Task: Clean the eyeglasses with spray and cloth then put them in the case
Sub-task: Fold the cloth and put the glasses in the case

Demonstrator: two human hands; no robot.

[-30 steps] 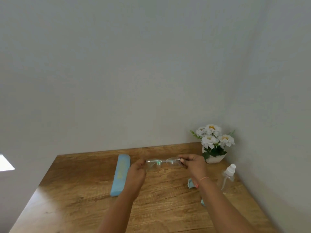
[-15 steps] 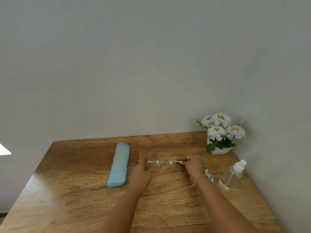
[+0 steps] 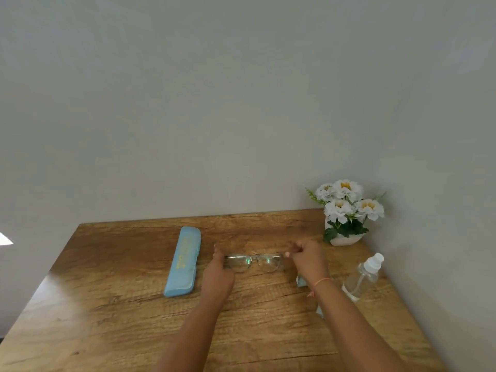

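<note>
Clear-lensed eyeglasses (image 3: 253,262) with a thin frame hang just above the wooden table (image 3: 112,318), lenses facing away from me. My left hand (image 3: 218,275) pinches their left end and my right hand (image 3: 308,260) pinches their right end. A closed light-blue case (image 3: 183,261) lies lengthwise to the left of my left hand. A clear spray bottle (image 3: 364,276) with a white cap leans at the right by the wall. A light-blue cloth (image 3: 301,282) peeks out from under my right wrist, mostly hidden.
A white pot of white flowers (image 3: 345,210) stands in the far right corner of the table. Grey walls close the back and the right side. The table's left edge runs diagonally toward me.
The glasses and both hands have come lower and nearer the table surface. The camera has tilted down, so more of the table shows and the flowers sit higher.
</note>
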